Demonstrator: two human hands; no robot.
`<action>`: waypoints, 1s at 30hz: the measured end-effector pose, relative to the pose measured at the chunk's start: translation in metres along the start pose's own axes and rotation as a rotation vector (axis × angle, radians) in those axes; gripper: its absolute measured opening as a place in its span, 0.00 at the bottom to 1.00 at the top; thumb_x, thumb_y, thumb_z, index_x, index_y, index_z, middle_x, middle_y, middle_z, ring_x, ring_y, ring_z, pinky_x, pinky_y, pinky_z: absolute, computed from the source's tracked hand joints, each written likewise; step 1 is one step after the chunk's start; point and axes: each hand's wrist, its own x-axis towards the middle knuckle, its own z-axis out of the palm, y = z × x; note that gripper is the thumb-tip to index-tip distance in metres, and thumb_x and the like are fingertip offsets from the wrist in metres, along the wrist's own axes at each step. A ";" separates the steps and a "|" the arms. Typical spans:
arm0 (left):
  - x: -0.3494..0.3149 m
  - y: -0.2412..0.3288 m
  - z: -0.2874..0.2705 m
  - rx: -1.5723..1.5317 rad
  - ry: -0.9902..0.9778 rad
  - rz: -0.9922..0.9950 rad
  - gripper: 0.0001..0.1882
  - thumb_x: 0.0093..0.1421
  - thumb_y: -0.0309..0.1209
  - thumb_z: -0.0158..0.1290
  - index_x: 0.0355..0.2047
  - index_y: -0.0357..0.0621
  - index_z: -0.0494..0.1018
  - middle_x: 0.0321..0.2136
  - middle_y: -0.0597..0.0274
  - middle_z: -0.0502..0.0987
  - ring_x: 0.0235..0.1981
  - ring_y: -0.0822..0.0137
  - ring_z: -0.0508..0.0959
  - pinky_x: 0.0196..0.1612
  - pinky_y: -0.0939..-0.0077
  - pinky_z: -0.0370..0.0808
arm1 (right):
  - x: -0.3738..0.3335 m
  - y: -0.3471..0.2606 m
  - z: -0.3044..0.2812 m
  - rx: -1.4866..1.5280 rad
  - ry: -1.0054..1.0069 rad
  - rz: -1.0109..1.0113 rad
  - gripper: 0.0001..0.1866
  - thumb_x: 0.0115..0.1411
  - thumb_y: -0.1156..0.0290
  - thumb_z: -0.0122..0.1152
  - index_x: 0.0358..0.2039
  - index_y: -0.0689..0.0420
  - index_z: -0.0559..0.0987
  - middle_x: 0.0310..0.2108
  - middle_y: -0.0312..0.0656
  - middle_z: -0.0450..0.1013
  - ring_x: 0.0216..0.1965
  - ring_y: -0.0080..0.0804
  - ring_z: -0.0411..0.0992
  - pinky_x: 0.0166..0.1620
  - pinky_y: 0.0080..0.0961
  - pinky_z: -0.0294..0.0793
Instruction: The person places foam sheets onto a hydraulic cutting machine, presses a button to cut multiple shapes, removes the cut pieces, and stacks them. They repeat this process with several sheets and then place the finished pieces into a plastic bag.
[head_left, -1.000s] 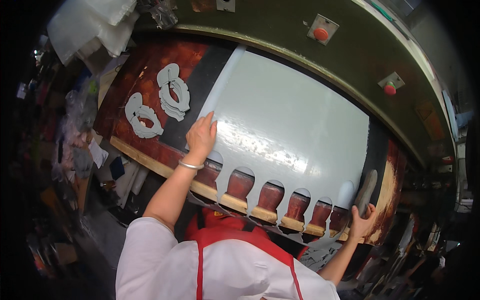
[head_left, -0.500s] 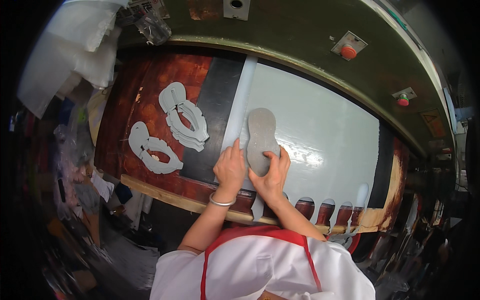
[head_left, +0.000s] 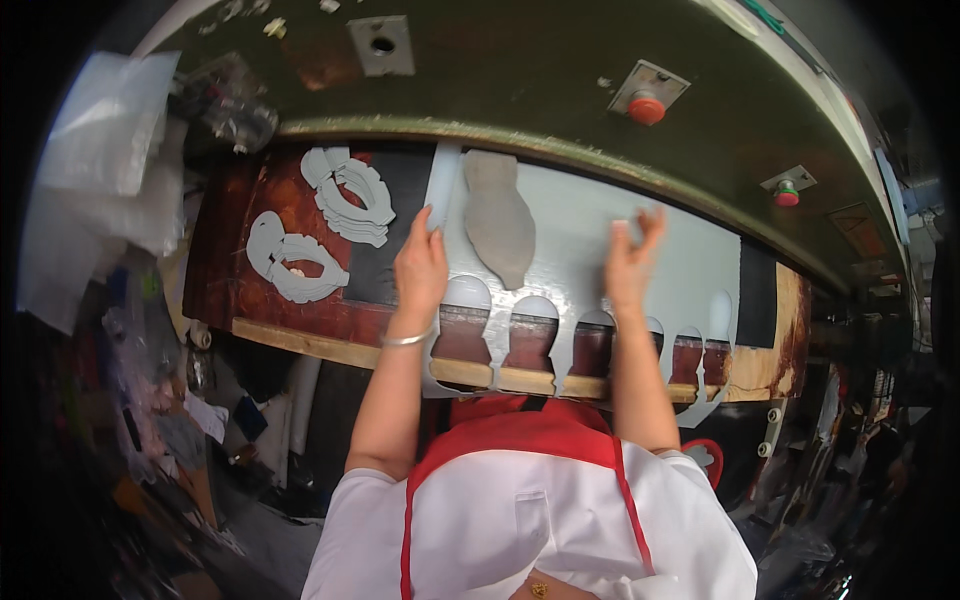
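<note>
A grey sole-shaped plate point(head_left: 499, 222) lies on a pale grey sheet point(head_left: 575, 240), its narrow tip toward me and its far end close to the green machine's edge. My left hand point(head_left: 420, 268) is at the sheet's left side, beside the plate, with fingers stretched out; I see nothing held in it. My right hand point(head_left: 632, 262) is over the sheet to the right of the plate. Its fingers are apart, somewhat blurred, and nothing is in them. Rounded sole-like cut-outs run along the sheet's near edge, with the dark red board point(head_left: 532, 340) showing through.
Two stacks of grey cut pieces, a far one point(head_left: 352, 205) and a near one point(head_left: 272, 262), lie on the board's left. A green machine beam point(head_left: 500, 90) crosses behind, carrying a red button point(head_left: 646, 108). Clear plastic sheets point(head_left: 105, 125) hang at the far left.
My right hand has let go of the sole-shaped plate and moved right. The plate now lies farther from me, closer to the machine. My left hand has moved away from it, and the view has shifted.
</note>
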 end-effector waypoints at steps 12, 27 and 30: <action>-0.104 -0.018 -0.037 0.261 -0.001 0.087 0.14 0.61 0.37 0.52 0.23 0.42 0.70 0.18 0.49 0.73 0.22 0.46 0.73 0.26 0.54 0.68 | 0.026 0.034 -0.169 -0.396 0.650 -0.227 0.54 0.63 0.50 0.50 0.61 0.78 0.26 0.64 0.74 0.26 0.68 0.63 0.27 0.67 0.45 0.27; -0.115 -0.027 -0.045 0.062 -0.057 0.026 0.17 0.61 0.37 0.52 0.18 0.40 0.69 0.14 0.50 0.71 0.19 0.45 0.70 0.25 0.54 0.64 | -0.172 0.056 -0.158 -0.512 0.005 -0.210 0.11 0.52 0.71 0.65 0.35 0.62 0.81 0.34 0.47 0.77 0.48 0.50 0.68 0.50 0.38 0.68; -0.132 -0.032 -0.052 0.063 -0.063 0.058 0.15 0.60 0.36 0.53 0.20 0.40 0.71 0.16 0.50 0.72 0.21 0.46 0.71 0.27 0.55 0.65 | -0.181 0.057 -0.170 -0.495 -0.047 -0.140 0.08 0.54 0.74 0.61 0.34 0.62 0.81 0.33 0.50 0.76 0.46 0.48 0.69 0.47 0.37 0.69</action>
